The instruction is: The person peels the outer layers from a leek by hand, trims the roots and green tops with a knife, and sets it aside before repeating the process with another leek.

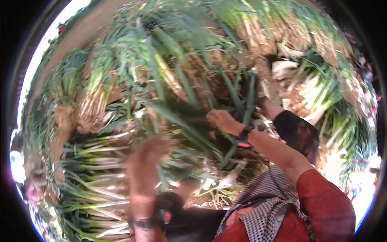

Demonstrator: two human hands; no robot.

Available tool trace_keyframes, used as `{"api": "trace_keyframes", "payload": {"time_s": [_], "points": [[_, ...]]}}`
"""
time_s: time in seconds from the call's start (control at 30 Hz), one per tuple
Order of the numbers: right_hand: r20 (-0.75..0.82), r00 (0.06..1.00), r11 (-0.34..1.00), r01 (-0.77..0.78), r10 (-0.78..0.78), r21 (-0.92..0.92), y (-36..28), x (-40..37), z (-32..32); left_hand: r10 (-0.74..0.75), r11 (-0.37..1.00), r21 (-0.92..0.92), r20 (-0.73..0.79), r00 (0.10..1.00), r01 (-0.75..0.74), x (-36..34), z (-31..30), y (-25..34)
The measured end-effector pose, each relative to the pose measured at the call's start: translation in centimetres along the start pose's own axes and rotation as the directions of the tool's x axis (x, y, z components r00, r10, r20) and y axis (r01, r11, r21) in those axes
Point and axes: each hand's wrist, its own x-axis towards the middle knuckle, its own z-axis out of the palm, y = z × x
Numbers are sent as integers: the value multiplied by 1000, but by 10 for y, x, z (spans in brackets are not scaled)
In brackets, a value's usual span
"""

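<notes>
My left hand [151, 157] is smeared by motion, so its fingers cannot be made out. It is near the root ends of a row of cleaned leeks [100, 187] with white stems and green leaves. My right hand [224, 121] is closed, its fingers curled in above the pile between my legs; what they hold, if anything, is hidden. Long green leek leaves [187, 129] slant past just below and left of it. Soil-browned, untrimmed leeks [169, 76] lie beyond both hands.
More leeks [322, 92] with pale stems lie at the right. Bundles with brown roots [94, 101] stand at the left and along the back. Stripped leaves and scraps [229, 177] cover the ground by my knees. A checked scarf [262, 193] hangs over my lap.
</notes>
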Motion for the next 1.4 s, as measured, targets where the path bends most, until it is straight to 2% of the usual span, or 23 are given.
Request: {"api": "trace_keyframes", "payload": {"time_s": [0.03, 0.07, 0.1, 0.13, 0.17, 0.2, 0.23, 0.3, 0.4, 0.5, 0.6, 0.63, 0.67, 0.77, 0.8, 0.9, 0.97, 1.0, 1.07, 1.17, 1.2, 1.3, 1.4], "points": [[48, 984, 975, 175, -170, -135, 5, 24, 1, 22, 999, 32, 35, 999, -23, -3, 10, 6], [115, 934, 903, 356, -338, -239, 15, 43, 0, 18, 964, -265, 58, 998, -2, -9, 20, 9], [154, 873, 809, 487, -463, -329, 32, 63, 4, 8, 971, -237, 109, 994, 18, -5, 21, 9], [116, 905, 780, 413, -410, -470, 38, 78, 6, -1, 978, -207, 161, 987, 35, -1, 22, 9], [24, 935, 713, 285, -353, -641, 27, 79, 7, -82, 988, 147, 229, 970, 49, 9, 16, 7], [17, 938, 551, 219, -347, -805, 25, 88, 1, -110, 990, 115, 235, 966, 85, 10, 15, 6], [-209, 964, 701, -34, -165, -712, 24, 101, 3, -137, 990, 78, 249, 959, 121, 10, 15, 5], [-220, 975, 734, -160, 15, -660, 30, 114, 5, -83, 994, 87, 266, 960, 62, 13, 18, 2], [-336, 941, 732, -259, 44, -630, 35, 123, 14, -95, 991, 122, 302, 948, 60, 20, 24, 8], [-238, 955, 757, -287, 177, -588, 30, 131, 6, -84, 988, 150, 301, 950, 40, 22, 28, 9], [125, 969, 976, -202, 211, -80, 21, 128, -10, -52, 987, 158, 248, 967, 12, 23, 33, 7], [75, 993, 969, -105, 90, 224, -29, 95, -4, -47, 986, 167, 208, 977, 12, 23, 33, 6], [225, 964, 858, -234, 142, 457, -39, 87, -9, -92, 983, 176, 245, 965, 49, 25, 31, 3], [-13, 992, 689, -77, 125, 721, -104, 2, -2, 29, 955, 285, 182, 983, -81, 33, 32, -4], [160, 964, 977, 212, -211, 15, -113, -21, -7, 58, 955, 278, 171, 984, -104, 39, 33, -10], [384, 899, 878, -347, 212, 329, -80, -91, 41, 97, 967, 217, 155, 983, -130, 52, 44, -32], [428, 846, 733, -506, 318, 455, -12, -125, 68, 76, 986, 137, 148, 986, -97, 60, 51, -40], [381, 845, 521, -532, 374, 668, -9, -132, 71, 82, 981, 160, 157, 984, -107, 64, 52, -42], [324, 836, 301, -479, 443, 824, -1, -142, 63, 90, 973, 190, 194, 977, -128, 70, 61, -49], [248, 904, 445, -393, 349, 805, -18, -124, 36, 61, 990, 114, 225, 972, -88, 80, 67, -65], [240, 923, 500, -368, 302, 784, -50, -128, 32, 18, 983, 178, 192, 981, -53, 78, 67, -61], [286, 938, 544, -345, 194, 764, -111, -158, 29, 145, 938, 299, 117, 983, -174, 96, 76, -78], [351, 925, 592, -365, 145, 718, -115, -192, 42, 78, 996, 40, 63, 995, -81, 101, 88, -73]]}}
